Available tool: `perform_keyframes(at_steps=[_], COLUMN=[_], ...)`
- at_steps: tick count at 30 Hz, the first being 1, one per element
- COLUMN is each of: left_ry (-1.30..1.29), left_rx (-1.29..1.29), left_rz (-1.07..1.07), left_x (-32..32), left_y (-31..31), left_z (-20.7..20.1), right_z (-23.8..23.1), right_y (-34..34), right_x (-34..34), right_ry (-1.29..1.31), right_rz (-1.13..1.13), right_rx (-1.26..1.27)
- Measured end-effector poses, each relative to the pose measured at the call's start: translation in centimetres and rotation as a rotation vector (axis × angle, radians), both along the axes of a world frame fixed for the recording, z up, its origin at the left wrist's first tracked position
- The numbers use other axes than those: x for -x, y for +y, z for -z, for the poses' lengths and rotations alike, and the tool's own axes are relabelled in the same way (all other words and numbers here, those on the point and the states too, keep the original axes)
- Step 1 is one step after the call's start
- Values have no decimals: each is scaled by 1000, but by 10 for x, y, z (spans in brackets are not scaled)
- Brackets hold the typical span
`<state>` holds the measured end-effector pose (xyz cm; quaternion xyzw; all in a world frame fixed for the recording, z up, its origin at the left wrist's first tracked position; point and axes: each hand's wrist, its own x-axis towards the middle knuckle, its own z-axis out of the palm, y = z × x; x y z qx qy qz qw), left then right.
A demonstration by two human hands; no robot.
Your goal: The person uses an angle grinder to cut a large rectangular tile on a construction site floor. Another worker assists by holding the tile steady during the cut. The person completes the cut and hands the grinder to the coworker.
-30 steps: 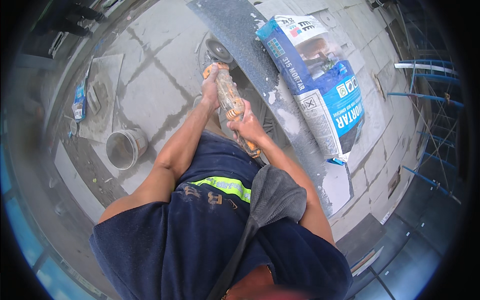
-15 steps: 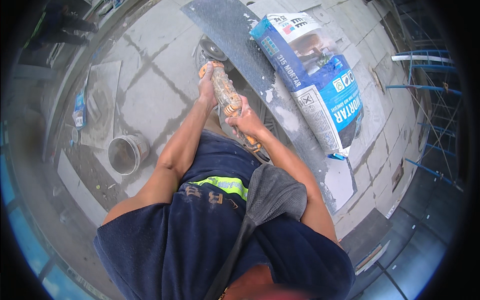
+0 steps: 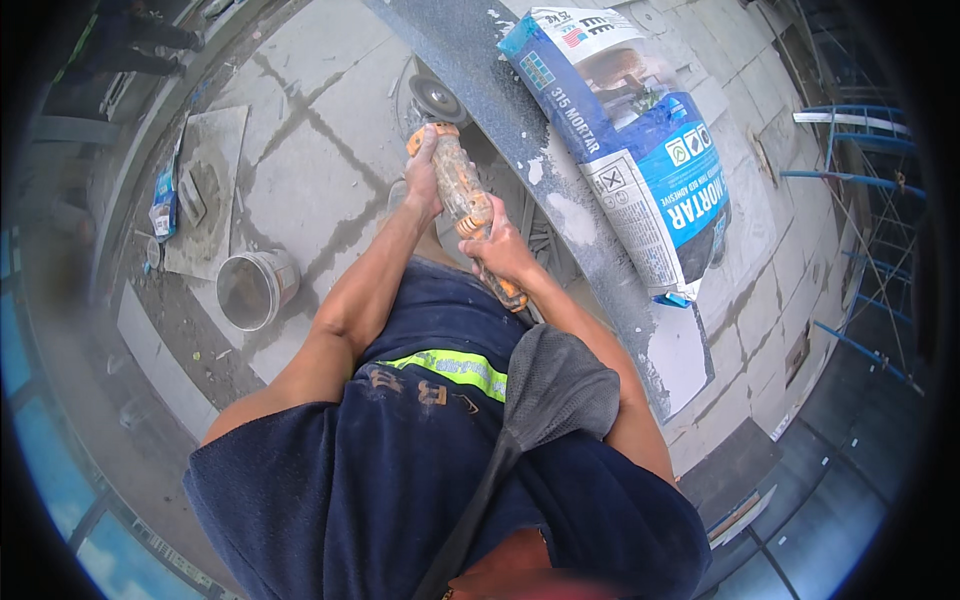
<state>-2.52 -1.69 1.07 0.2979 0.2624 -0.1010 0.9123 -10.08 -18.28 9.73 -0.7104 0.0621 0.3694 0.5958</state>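
Observation:
Both of my hands are closed round a dusty orange angle grinder [image 3: 462, 190]. My left hand [image 3: 424, 178] grips it near the head, just behind the round disc [image 3: 437, 98]. Farther back on the body, my right hand [image 3: 498, 247] wraps the rear handle. The disc is beside the left edge of a long grey stone slab [image 3: 545, 170]; whether it touches the slab I cannot tell. On the slab lies a blue and white mortar bag [image 3: 630, 150], to the right of the grinder.
A dirty white bucket [image 3: 257, 290] stands on the paving at the left. Behind it are a dusty board [image 3: 205, 190] and a small blue packet [image 3: 164, 205]. Blue metal bars [image 3: 860, 178] rise at the far right. Another person's legs [image 3: 150, 48] show at the upper left.
My hands and the grinder sit slightly lower and farther right in the picture, with more of the disc showing. The surroundings have shifted a little as my view moved. My grip looks the same.

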Motion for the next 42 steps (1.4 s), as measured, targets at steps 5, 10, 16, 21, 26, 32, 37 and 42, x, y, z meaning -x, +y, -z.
perform_keyframes(at_steps=[5,10,16,21,26,32,37,42], left_ry=[-4,11,16,4,14,-6,-10,16], left_rx=[8,-25,-34,-25,-20,-28,9,-37], left_rz=[4,9,10,28,10,20,20,13], left_x=[6,10,12,4,-2,-13,-19,-13], left_y=[-4,-6,-5,-2,3,9,14,9], left_z=[2,2,1,0,-1,2,3,1], right_z=[3,3,5,7,4,9,15,7], right_y=[-2,-5,-5,0,5,11,16,11], right_x=[9,14,17,11,2,-9,-15,-10], right_ry=[-71,-60,-49,-35,-25,-45,-61,-45], right_rz=[7,-1,1,18,10,8,20,3], right_rx=[55,31,17,17,11,17,-14,22])
